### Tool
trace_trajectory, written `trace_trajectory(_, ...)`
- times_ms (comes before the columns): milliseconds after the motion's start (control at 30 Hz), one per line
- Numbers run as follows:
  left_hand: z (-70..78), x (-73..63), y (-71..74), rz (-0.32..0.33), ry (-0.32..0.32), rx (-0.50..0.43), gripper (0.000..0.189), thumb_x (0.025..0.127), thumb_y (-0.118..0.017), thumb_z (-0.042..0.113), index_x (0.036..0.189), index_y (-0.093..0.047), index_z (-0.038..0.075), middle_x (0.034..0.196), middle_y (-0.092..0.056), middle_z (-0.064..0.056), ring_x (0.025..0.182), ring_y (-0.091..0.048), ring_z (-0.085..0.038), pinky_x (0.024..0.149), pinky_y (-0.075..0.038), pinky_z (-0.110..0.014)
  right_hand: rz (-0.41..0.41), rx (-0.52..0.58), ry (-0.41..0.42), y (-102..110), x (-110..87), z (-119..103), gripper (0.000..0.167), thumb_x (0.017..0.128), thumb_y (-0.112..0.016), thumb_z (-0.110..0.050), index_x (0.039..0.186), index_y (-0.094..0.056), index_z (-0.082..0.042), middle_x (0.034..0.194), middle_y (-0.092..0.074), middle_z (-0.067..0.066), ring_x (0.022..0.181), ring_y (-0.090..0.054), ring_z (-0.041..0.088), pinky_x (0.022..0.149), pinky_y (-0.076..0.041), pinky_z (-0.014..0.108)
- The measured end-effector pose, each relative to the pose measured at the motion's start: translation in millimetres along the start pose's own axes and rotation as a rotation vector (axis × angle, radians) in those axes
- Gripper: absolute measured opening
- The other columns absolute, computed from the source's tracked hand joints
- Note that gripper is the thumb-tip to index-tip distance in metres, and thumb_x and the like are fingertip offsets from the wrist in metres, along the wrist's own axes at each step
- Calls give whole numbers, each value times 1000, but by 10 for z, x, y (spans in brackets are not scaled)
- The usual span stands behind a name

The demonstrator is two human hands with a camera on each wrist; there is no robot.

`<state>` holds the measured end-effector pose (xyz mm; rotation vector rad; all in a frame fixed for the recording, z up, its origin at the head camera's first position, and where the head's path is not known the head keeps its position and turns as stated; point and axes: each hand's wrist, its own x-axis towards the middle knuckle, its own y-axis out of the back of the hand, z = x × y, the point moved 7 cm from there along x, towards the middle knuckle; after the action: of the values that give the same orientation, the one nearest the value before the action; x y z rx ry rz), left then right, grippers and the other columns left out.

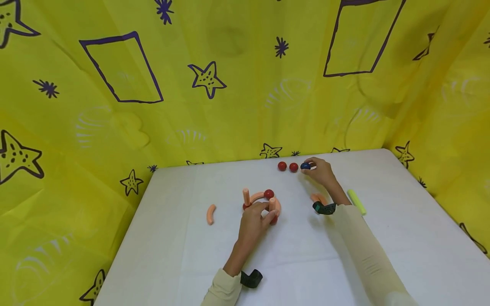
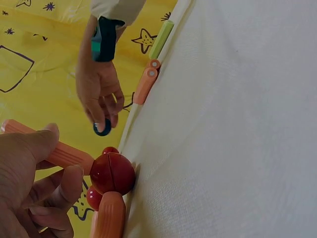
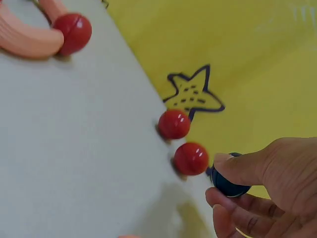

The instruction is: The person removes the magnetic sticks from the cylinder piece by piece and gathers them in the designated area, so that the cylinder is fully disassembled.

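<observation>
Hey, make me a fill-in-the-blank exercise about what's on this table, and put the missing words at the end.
The right hand holds a ball coloured ____.
Beside it sit ____ loose red balls.
The left hand grips a peach stick whose end meets a sphere coloured ____.
In the head view, the lone curved piece lies to the left hand's ____.
Missing words: blue; two; red; left.

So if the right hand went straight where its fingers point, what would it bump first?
Probably the nearest red ball: it sits just beyond the blue ball that the right hand pinches, though depth is hard to judge.
</observation>
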<state>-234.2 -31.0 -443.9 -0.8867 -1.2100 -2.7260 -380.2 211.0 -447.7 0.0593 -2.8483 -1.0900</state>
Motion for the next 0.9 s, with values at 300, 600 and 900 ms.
trace_trajectory(300,-20,-3,-4,-5,13,1,14,84,-76,25,88,-72,12,81,-70,1,59,-44,-4,55,-36,-13,-38,-32,-147,-192,270,317,46,91,-67,-20,128,-54,4,117,-60,28,91,-61,29,73,-52,30)
trace_trajectory(600,-35,-10,-18,-7,23,4,14,84,-76,26,88,-72,13,79,-69,1,59,-46,-4,55,-37,-14,-28,69,-231,-258,335,384,46,92,-65,-16,131,-51,2,123,-55,27,94,-56,28,60,-48,16)
trace_trajectory(900,-34,-12,-16,-7,22,-13,14,85,-75,26,88,-72,13,79,-69,1,57,-41,-1,54,-34,-13,-38,85,-254,-258,341,383,52,91,-67,-11,136,-46,1,127,-53,28,89,-57,25,61,-48,16)
